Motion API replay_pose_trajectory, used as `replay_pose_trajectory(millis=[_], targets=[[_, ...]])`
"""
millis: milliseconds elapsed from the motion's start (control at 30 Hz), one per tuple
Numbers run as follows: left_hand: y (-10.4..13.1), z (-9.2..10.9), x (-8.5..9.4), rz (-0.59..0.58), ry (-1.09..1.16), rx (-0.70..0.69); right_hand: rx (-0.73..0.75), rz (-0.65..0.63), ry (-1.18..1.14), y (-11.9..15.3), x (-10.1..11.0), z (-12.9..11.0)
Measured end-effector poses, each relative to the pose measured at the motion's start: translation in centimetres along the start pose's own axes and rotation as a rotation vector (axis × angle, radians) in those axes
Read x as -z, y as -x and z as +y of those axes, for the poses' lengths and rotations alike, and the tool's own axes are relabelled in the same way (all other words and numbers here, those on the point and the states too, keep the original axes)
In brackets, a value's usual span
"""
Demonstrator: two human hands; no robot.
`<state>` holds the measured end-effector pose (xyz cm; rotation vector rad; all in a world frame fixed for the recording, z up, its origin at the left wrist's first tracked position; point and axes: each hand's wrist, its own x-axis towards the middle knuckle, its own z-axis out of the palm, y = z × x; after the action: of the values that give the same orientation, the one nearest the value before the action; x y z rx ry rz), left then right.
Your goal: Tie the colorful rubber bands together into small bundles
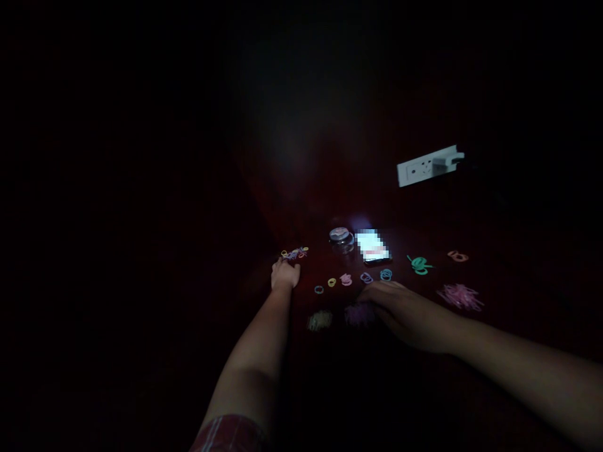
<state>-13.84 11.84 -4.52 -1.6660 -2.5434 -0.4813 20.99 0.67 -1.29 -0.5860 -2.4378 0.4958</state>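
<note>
My left hand (284, 274) reaches to a small mixed pile of coloured bands (296, 253) at the far left of the dark surface; its fingertips are at the pile and hard to make out. Over the purple pile (359, 314) is my right hand (400, 311), fingers bent downward, their tips hidden in shadow. Just beyond it lie blue rings (386, 275) and lavender rings (366, 277). Further left are pink bands (346, 279), yellow rings (332, 282) and a small dark teal ring (319, 289). A pale yellow pile (320, 320) sits nearer me.
A lidded clear jar (341, 240) stands beside a phone with a lit screen (372, 245). To the right lie green bands (419, 265), orange rings (457, 256) and a pink pile (460, 296). A white socket strip (426, 166) with a plug is further back.
</note>
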Motion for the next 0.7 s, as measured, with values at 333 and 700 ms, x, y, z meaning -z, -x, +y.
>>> replay_pose_trajectory(millis=[333, 700], targets=[[0.32, 0.02, 0.21, 0.065, -0.047, 0.003, 0.058, 0.049, 0.001, 0.01, 0.0, -0.43], [0.03, 0.04, 0.25, 0.046, -0.06, -0.021, 0.106, 0.094, 0.014, 0.11, 0.04, -0.34]])
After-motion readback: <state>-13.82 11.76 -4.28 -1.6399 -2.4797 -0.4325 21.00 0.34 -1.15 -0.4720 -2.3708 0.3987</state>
